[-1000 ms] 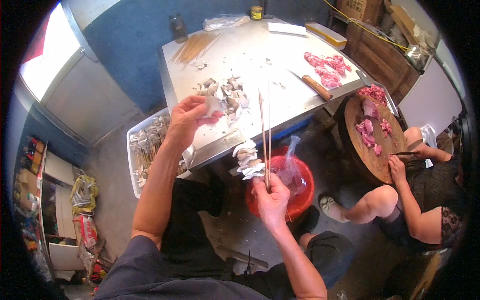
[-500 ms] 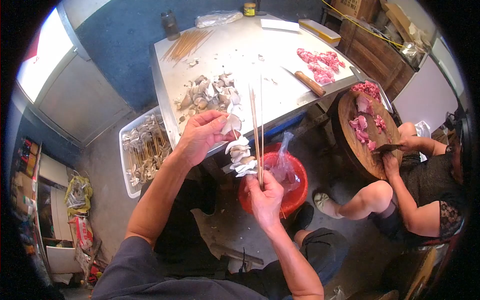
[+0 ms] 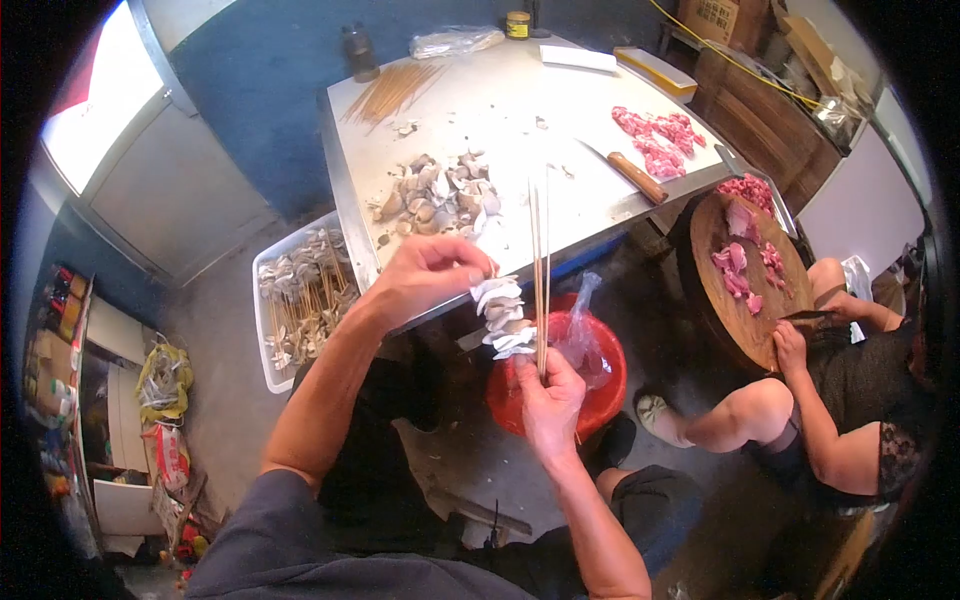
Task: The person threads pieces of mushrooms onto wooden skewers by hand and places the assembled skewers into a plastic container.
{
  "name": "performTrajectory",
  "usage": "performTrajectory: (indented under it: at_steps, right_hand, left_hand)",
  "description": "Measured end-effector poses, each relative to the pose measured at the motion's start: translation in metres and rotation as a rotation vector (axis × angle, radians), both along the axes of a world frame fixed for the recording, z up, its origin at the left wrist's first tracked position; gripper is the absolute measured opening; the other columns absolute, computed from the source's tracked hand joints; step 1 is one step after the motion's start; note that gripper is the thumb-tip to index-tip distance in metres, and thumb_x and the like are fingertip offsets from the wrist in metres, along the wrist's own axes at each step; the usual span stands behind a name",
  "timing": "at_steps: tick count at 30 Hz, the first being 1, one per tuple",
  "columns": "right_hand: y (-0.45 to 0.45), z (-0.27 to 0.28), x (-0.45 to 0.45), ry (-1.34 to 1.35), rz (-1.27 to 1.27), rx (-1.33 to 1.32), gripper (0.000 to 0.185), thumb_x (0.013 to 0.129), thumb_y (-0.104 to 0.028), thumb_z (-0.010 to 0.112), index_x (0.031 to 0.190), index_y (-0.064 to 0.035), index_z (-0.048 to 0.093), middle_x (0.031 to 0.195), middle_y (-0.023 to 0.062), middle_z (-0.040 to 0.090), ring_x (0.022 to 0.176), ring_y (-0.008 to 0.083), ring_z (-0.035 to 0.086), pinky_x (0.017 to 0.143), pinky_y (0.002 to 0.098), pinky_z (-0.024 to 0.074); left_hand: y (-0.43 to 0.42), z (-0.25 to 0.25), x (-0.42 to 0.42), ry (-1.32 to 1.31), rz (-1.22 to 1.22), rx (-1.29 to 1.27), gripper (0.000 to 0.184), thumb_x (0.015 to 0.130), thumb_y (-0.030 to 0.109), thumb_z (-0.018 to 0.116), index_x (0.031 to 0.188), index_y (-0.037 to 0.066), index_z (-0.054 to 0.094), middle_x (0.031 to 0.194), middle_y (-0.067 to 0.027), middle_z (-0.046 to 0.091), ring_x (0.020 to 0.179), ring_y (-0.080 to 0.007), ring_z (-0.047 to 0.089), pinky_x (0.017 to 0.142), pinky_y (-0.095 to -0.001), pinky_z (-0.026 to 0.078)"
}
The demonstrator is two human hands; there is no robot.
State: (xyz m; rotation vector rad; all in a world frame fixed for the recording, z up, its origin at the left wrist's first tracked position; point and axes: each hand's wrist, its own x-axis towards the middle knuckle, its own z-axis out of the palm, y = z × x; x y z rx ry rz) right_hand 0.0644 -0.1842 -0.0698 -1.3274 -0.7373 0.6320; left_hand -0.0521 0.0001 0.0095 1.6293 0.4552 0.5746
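My right hand (image 3: 553,405) is closed around several thin bamboo skewers (image 3: 541,300) that point up. One skewer carries a stack of grey-white mushroom pieces (image 3: 503,318), just above my right fingers. My left hand (image 3: 430,275) is pinched at the top of that stack, its fingertips on the uppermost mushroom piece (image 3: 490,291). The skewer's tip is hidden there. Beyond my left hand, a pile of loose mushrooms (image 3: 435,195) lies on the white table (image 3: 570,215).
Loose skewers (image 3: 392,90), a knife (image 3: 637,178) and cut meat (image 3: 660,140) lie on the table. Filled mushroom skewers fill a white bin (image 3: 264,335) at left. Below is a red basin (image 3: 606,385). At right, a person's hand (image 3: 790,345) works at a round chopping block (image 3: 715,290).
My left hand has brought a mushroom piece down onto the top of the stack. The camera view has shifted slightly, moving the scene right.
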Motion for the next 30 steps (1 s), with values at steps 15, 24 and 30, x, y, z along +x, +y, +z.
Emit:
performTrajectory:
  at_steps: [15,24,30]
  right_hand:
    - [0.0,0.005,-0.003,0.065,0.048,-0.027,0.013,0.092,-0.014,0.063,0.085,-0.0032,0.064,0.061,-0.0047,0.053,0.057,0.0028,0.043,0.051,0.0229,0.0344]
    - [-0.001,0.005,-0.004,0.037,0.057,-0.033,0.013,0.093,-0.015,0.063,0.086,-0.0036,0.065,0.062,-0.0048,0.053,0.057,0.0028,0.043,0.05,0.0229,0.0344]
    - [-0.002,0.005,-0.004,0.064,0.056,-0.014,0.014,0.093,-0.015,0.062,0.086,-0.0036,0.065,0.061,-0.0051,0.053,0.056,0.0029,0.043,0.05,0.0229,0.0342]
  left_hand:
    - [0.114,-0.031,-0.027,0.354,0.807,1.024,0.028,0.077,0.019,0.07,0.098,0.001,0.068,0.086,-0.0082,0.069,0.076,-0.015,0.062,0.071,-0.0301,0.05]
    - [0.092,-0.019,-0.021,0.095,0.74,0.569,0.019,0.081,0.01,0.064,0.098,0.001,0.068,0.072,-0.0047,0.067,0.061,-0.0076,0.057,0.056,-0.0243,0.047]
    - [0.097,-0.023,-0.012,0.108,0.631,0.963,0.023,0.082,0.004,0.061,0.103,0.008,0.07,0.103,-0.0096,0.066,0.097,-0.0188,0.06,0.083,-0.0292,0.048]
